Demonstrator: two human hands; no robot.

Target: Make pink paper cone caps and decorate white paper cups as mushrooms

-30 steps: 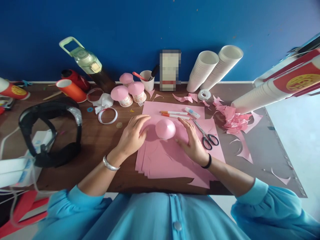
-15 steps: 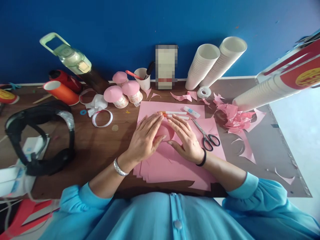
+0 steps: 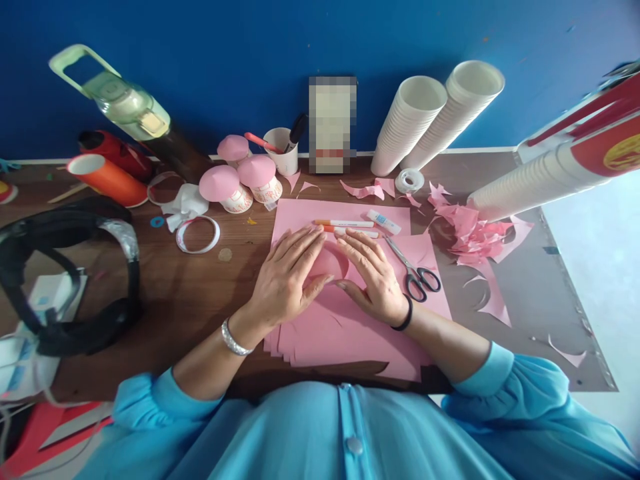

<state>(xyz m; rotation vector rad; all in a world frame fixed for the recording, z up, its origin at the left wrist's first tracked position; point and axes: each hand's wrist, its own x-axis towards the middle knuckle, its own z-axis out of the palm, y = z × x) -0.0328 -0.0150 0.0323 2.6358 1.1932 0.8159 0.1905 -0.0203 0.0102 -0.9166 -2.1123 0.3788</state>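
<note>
A round piece of pink paper [image 3: 331, 262] lies on a loose pile of pink paper sheets [image 3: 345, 343], partly covered by my fingers. My left hand [image 3: 286, 277] rests over its left side, fingers stretched out and thumb pointing inward. On the right side, my right hand [image 3: 373, 277] lies in the same way, its fingers long and its thumb near the left one. Both hands are open. Two orange-and-white pens [image 3: 345, 223] and a small white tube [image 3: 384, 221] sit just beyond my fingertips. Black-handled scissors [image 3: 421, 283] lie beside my right hand.
Paper cups with pink cone tops [image 3: 219, 183] stand back left, near a tall bottle [image 3: 133, 110]. Stacked white cups [image 3: 413, 123] stand by the wall. Pink scraps [image 3: 475, 230] and a tape roll [image 3: 410, 181] lie right. A black headset strap [image 3: 131, 287] is at left.
The camera view has shifted slightly, so objects at the left appear farther left. My hands stay over the round pink paper in almost the same pose.
</note>
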